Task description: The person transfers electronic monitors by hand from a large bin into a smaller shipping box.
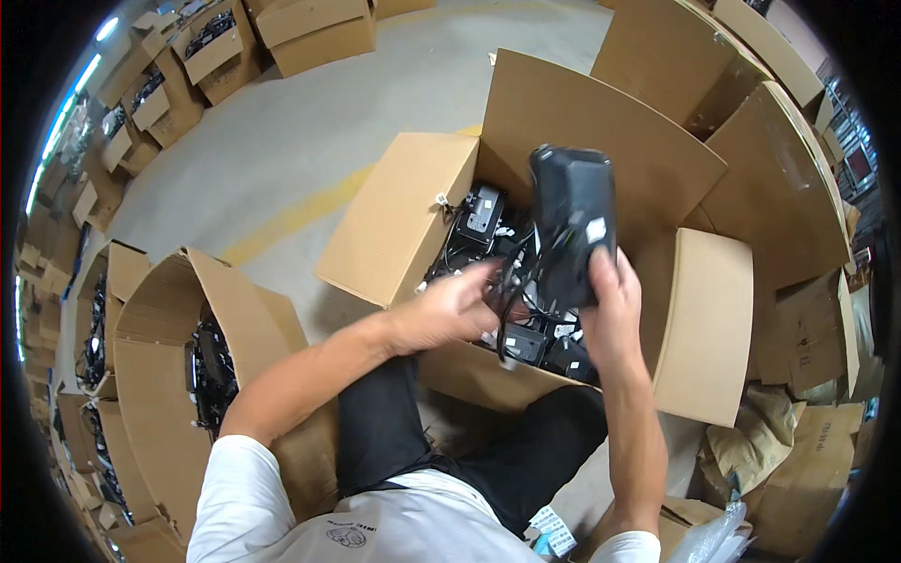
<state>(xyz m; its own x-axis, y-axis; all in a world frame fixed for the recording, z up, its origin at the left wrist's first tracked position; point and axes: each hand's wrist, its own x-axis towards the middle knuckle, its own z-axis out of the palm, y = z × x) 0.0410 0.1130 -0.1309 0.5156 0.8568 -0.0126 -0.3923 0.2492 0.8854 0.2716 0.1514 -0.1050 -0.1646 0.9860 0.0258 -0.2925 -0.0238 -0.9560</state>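
Observation:
My right hand [615,296] grips the lower end of a large black power adapter [574,211], holding it upright above an open cardboard box [610,122]. A small white label shows on its face. Black cable [510,300] hangs in loops beside the adapter's lower left side. My left hand [455,305] reaches to this cable, its fingers smeared by motion, so I cannot tell whether they grip it. Below, the box holds several more black adapters [483,214] with tangled cords and pale labels. Its flaps stand folded outward.
At my left stands another open carton [160,347] with black devices [214,366] inside. Tall cardboard boxes [774,159] rise at the right. A crumpled tan sack [755,436] and clear plastic [713,535] lie lower right. More filled cartons [211,61] line the far left.

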